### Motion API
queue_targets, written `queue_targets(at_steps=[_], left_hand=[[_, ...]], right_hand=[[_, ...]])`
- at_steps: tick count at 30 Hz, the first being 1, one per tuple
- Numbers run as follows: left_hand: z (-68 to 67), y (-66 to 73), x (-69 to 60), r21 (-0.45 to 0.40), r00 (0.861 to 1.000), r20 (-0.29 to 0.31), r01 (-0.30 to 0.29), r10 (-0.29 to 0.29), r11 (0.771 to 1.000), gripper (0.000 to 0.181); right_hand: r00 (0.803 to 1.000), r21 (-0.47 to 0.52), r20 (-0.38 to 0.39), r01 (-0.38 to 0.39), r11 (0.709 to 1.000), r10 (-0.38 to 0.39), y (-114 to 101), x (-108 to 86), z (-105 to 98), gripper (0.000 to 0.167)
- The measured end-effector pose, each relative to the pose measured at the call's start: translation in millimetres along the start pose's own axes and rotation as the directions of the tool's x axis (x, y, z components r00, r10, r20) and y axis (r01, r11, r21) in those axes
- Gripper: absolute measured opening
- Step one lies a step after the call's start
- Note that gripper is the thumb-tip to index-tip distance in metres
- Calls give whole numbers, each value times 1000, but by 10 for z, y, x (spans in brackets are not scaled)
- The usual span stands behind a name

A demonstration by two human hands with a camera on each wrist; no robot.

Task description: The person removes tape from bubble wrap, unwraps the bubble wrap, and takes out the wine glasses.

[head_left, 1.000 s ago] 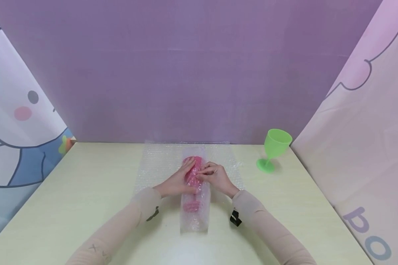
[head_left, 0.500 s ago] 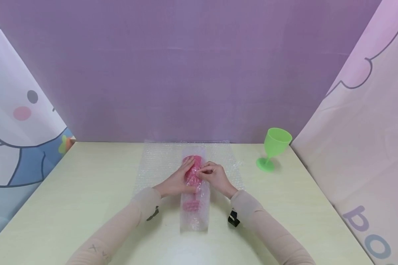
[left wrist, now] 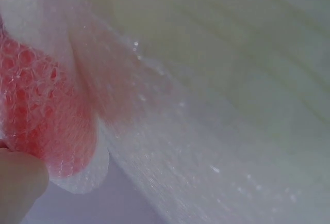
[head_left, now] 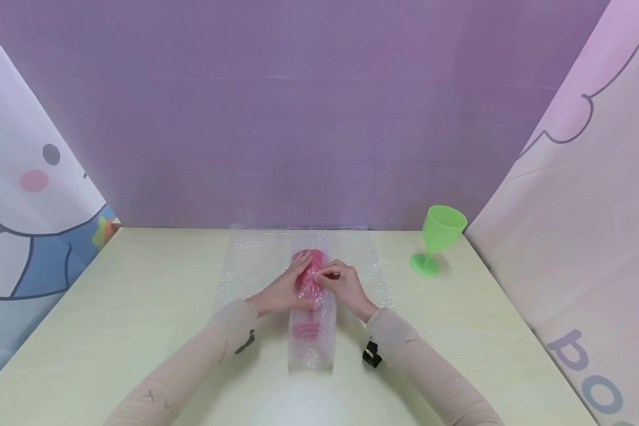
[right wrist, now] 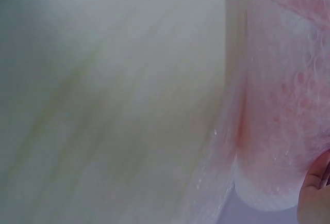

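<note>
A pink plastic goblet (head_left: 307,330) lies on its side, rolled in clear bubble wrap (head_left: 311,358), its bowl toward the back and its foot toward the front. My left hand (head_left: 283,291) rests on the roll from the left, fingers stretched over the bowl and thumb apart, near the stem. From the right, my right hand (head_left: 347,290) pinches the wrap over the bowl between thumb and forefinger. In the left wrist view, a fingertip (left wrist: 23,182) touches the wrapped pink bowl (left wrist: 46,110). Fingers (right wrist: 314,182) show at the right wrist view's edge, against the wrap.
Behind the roll, a flat sheet of bubble wrap (head_left: 255,254) spreads to the table's back edge. A green goblet (head_left: 442,231) stands upright at the back right of the pale table (head_left: 154,296). A purple backdrop (head_left: 298,118) rises behind, with printed cloths at both sides.
My right wrist has shifted slightly to the left, with the fingers still pinching the wrap. The left hand and the wrapped goblet look almost the same.
</note>
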State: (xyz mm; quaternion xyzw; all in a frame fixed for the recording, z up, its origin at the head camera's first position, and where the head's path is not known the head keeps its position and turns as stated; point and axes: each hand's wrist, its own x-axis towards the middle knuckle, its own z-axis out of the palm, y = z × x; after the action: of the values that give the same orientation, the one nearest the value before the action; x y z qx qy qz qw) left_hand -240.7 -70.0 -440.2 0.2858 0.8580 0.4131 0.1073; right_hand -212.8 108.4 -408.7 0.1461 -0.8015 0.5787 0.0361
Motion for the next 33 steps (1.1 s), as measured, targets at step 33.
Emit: queue_targets(at_steps=[33], left_hand=[[-14,32,-19,-18,999,-35,33,-34,999,112]], right_hand=[[996,65,7,-93,993,93,38,19,-16,16]])
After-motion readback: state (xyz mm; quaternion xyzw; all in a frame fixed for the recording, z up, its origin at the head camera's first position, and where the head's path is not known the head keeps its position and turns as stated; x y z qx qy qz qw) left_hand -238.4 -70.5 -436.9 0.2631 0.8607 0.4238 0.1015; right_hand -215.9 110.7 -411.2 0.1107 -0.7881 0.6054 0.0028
